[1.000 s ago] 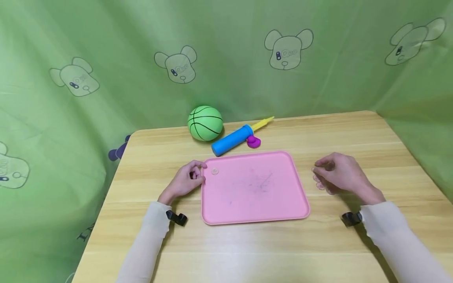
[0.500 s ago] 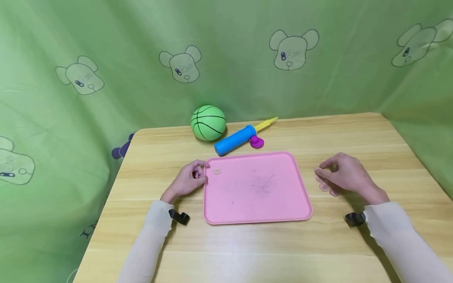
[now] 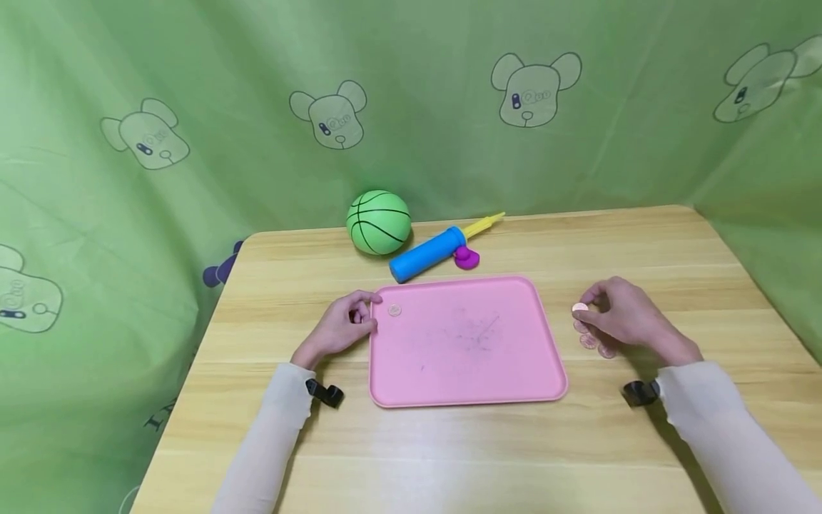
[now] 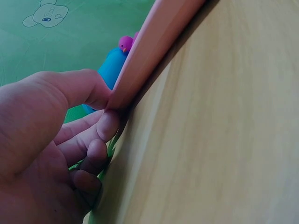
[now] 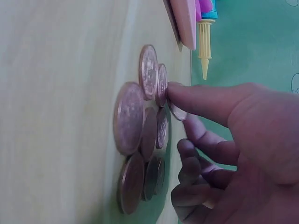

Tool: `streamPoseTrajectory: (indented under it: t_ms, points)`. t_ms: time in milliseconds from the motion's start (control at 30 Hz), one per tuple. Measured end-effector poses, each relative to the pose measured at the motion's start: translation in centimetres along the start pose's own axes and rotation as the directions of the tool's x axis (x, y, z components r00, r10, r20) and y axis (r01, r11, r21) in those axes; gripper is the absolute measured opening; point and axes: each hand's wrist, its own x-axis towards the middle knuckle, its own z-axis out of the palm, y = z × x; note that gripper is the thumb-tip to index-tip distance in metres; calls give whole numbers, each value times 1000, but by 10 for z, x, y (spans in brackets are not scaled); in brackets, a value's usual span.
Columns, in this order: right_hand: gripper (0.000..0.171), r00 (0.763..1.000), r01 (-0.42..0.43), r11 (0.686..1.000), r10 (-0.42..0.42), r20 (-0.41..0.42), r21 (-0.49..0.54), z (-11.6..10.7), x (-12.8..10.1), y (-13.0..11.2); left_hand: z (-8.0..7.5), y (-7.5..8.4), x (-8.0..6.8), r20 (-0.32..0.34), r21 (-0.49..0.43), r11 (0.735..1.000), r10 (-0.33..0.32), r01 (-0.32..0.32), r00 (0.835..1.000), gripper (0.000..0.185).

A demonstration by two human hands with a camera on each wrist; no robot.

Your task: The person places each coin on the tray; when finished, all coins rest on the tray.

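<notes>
My left hand (image 3: 339, 325) pinches the left rim of a pink rectangular tray (image 3: 462, 371) between thumb and forefinger; the left wrist view shows the thumb against the outer wall. One round coin (image 3: 394, 310) lies inside, near the tray's far left corner. To the right of the tray, my right hand (image 3: 624, 311) pinches a coin (image 5: 178, 111) between thumb and forefinger, its face tilted and catching light in the head view. Below those fingertips, several copper-coloured coins (image 5: 129, 119) lie close together on the wooden table, partly covered by the hand in the head view.
Behind the tray lie a blue pump (image 3: 425, 255) with a yellow nozzle (image 3: 483, 225) and a small purple toy duck (image 3: 466, 258). A green ball (image 3: 379, 223) with black lines stands to their left. A green printed curtain (image 3: 424, 143) hangs along the table's back edge.
The coin at my right fingertips has come up into a tilted, bright view above the others. My left hand keeps its place on the tray rim. The head view has shifted slightly.
</notes>
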Motion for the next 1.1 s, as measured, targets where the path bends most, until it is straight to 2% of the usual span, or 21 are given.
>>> streamPoseTrajectory:
  t_ms: [167,267,400,500,633,800,900,1100]
  points:
    - [21,995,40,999,-39,-92,11,7,-2,-2,0,0,0,-1,3,1000,-3,3,1000,45]
    - [16,982,82,997,-81,-170,2,12,-3,-3,1,1,0,-2,2,1000,-3,3,1000,46]
    - [18,970,101,994,-88,-229,43,17,-4,-7,2,0,1,-6,0,1000,1,-1,1000,46]
    - [25,977,73,989,-44,-210,132,16,-6,-14,2,0,2,-11,5,1000,6,-6,1000,46]
    - [29,974,66,990,-36,-224,128,15,-4,-25,2,0,2,-14,9,1000,6,-6,1000,47]
    - [28,955,133,989,-112,-275,62,17,5,-38,2,-1,1,-12,4,1000,-1,1,1000,47]
    - [27,949,183,981,-158,-274,66,21,10,-47,1,-1,1,-13,2,1000,-6,6,1000,47]
    - [28,959,190,977,-164,-231,97,32,13,-70,0,-1,1,-5,12,1000,-13,13,1000,47]
